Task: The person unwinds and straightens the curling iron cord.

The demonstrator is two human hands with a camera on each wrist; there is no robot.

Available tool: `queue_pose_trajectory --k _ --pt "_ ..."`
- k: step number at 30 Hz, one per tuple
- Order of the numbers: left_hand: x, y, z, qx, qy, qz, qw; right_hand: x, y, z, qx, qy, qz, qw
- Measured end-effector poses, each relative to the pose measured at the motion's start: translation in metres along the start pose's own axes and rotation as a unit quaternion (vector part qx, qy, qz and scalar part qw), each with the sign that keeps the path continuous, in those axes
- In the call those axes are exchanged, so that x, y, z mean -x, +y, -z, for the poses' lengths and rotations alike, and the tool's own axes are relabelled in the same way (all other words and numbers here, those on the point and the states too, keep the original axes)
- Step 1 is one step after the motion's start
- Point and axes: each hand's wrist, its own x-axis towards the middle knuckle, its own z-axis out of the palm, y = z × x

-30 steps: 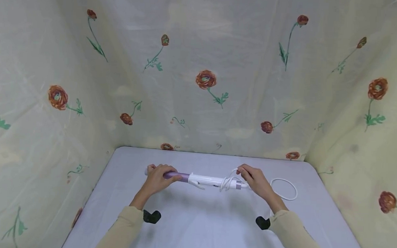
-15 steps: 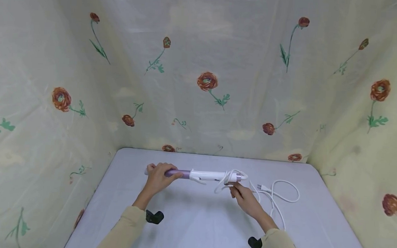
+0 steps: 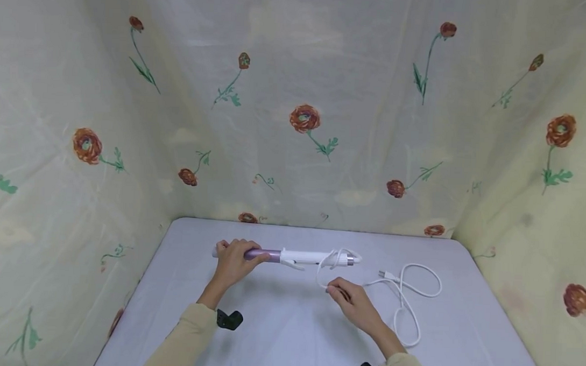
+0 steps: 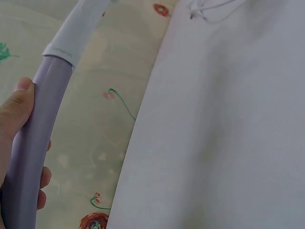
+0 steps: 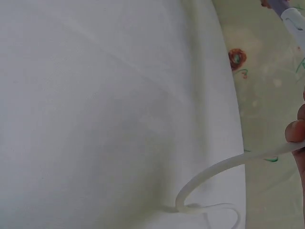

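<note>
A curling iron [image 3: 300, 257] with a white handle and a purple barrel [image 4: 45, 109] is held level above the table. My left hand [image 3: 233, 263] grips it by the barrel, thumb on the near side and fingers curled round behind. Loops of its white cord [image 5: 214, 169] are wound around the right end of the handle. Below and to the right of that end, my right hand [image 3: 354, 303] pinches the cord, a slack bend of it running up to the handle. Past this hand, more cord trails onto the table at the right, with its two-prong plug [image 3: 390, 276] lying there.
A white-covered table [image 3: 268, 333] with rounded far corners lies beneath the hands. Pale cloth [image 3: 353, 120] printed with red flowers hangs at its back and both sides. Dark wrist mounts [image 3: 229, 319] sit by the sleeves.
My right hand has moved from above the handle's end to below it, drawing the cord down and around. Fewer loops show on the handle. The left hand keeps its grip in place.
</note>
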Motion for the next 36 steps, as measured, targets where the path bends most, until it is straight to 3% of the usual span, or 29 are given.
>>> queue_pose_trajectory --k 11,16,24,36 --pt "-0.003 0.001 0.004 -0.019 0.002 -0.002 0.9998 -0.014 -0.021 0.025 0.035 0.096 0.098 0.9900" --pt "-0.001 0.002 0.005 -0.016 -0.005 -0.009 0.9998 -0.028 -0.027 0.045 0.057 0.128 0.118 0.9831" --pt "0.003 0.001 0.001 -0.011 -0.022 -0.013 0.9996 -0.048 -0.020 0.068 0.075 0.140 0.124 0.9796" --pt "0.006 0.002 0.002 0.013 -0.039 -0.013 0.9991 -0.061 0.001 0.083 0.121 0.155 0.076 0.9775"
